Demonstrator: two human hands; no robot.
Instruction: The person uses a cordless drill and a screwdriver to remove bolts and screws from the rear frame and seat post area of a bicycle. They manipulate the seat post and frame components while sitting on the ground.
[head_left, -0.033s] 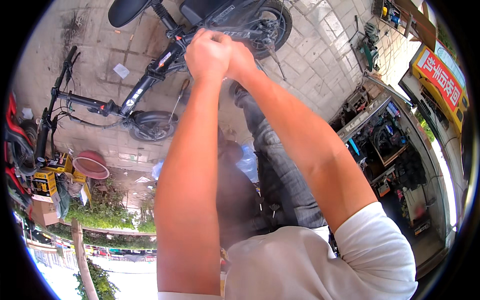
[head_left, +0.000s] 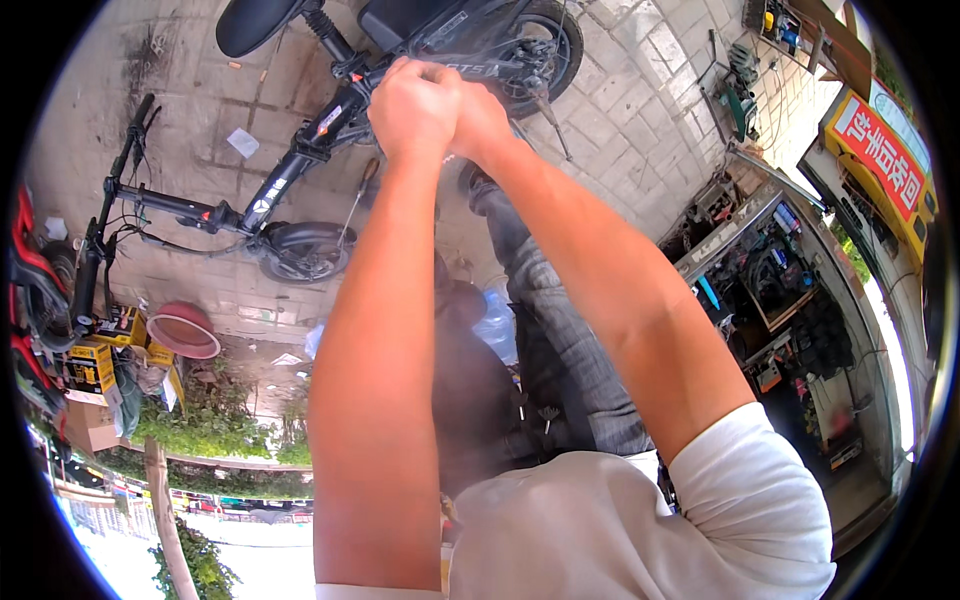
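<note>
Both arms are stretched forward, and my hands meet over the middle of a black folding electric bike. My left hand is closed with its fingers curled, right against my right hand, which is also closed. Whatever sits between or under the fingers is hidden. Close beyond them is the bike's lower frame, beside the rear wheel. The front wheel and the handlebar point to the left. The black saddle is at the top edge.
A thin screwdriver-like rod shows beside my left forearm. Shelves of tools and parts stand at the right, with a green vise-like tool on the paving. A red basin and yellow-black boxes lie at the left.
</note>
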